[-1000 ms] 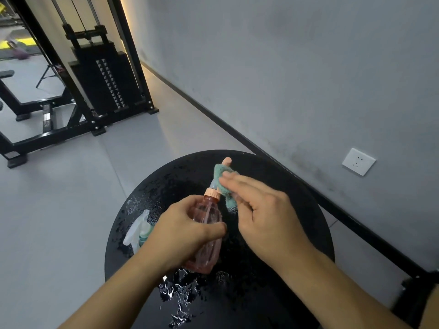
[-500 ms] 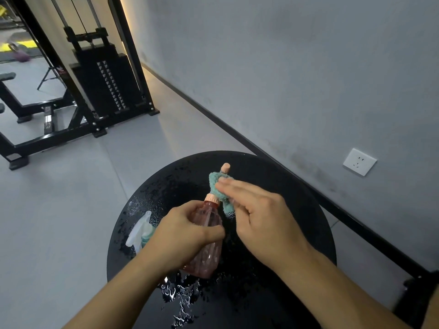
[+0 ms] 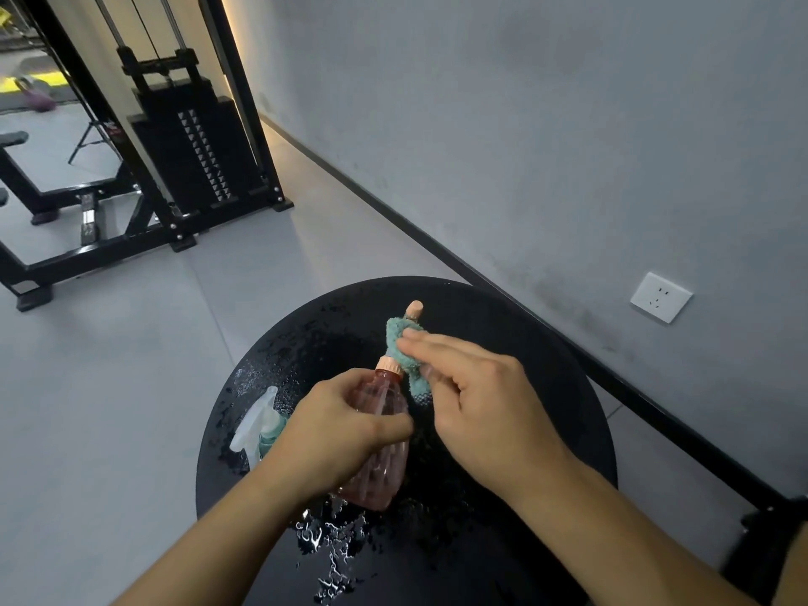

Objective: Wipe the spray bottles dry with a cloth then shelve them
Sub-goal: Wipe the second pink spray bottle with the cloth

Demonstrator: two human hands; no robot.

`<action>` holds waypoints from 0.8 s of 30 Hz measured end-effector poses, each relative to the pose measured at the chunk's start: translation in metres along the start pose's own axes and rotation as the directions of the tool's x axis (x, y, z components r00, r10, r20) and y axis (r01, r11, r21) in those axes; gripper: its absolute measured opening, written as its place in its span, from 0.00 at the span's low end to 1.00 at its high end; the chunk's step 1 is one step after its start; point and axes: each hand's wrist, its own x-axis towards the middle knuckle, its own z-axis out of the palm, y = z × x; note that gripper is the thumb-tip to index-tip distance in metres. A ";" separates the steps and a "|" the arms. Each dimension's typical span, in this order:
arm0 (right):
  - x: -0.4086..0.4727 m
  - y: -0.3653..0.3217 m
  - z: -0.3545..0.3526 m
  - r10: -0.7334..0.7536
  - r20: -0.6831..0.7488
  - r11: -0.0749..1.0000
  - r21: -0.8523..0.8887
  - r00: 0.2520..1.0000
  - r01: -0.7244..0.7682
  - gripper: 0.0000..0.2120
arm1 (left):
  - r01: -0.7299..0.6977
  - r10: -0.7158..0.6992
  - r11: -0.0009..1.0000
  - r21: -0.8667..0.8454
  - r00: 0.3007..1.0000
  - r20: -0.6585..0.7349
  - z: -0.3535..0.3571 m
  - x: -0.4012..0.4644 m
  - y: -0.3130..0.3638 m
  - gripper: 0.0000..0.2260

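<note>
My left hand (image 3: 336,435) grips the pink spray bottle (image 3: 379,448) round its body, holding it tilted above the middle of the wet round black surface (image 3: 546,387). My right hand (image 3: 476,404) pinches the teal cloth (image 3: 404,356) against the bottle's spray head, whose peach tip pokes out above the cloth. A second spray bottle (image 3: 259,424), white-topped, lies near the surface's left edge, partly hidden behind my left hand.
</note>
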 end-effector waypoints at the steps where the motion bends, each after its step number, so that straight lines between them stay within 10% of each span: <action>1: -0.001 -0.001 0.000 -0.010 0.013 1.000 -0.004 1.000 0.010 0.22 | 0.001 -0.001 1.000 -0.001 1.000 -0.004 -0.001 0.000 -0.001 0.23; 12: 0.002 0.001 -0.001 -0.015 -0.006 1.000 0.007 1.000 0.015 0.22 | -0.002 0.003 1.000 -0.026 1.000 0.008 0.001 -0.001 0.002 0.17; 24: 0.007 0.001 -0.013 -0.043 -0.079 0.998 0.035 0.996 0.046 0.20 | -0.025 0.025 1.000 -0.008 1.000 0.011 -0.003 -0.003 0.004 0.35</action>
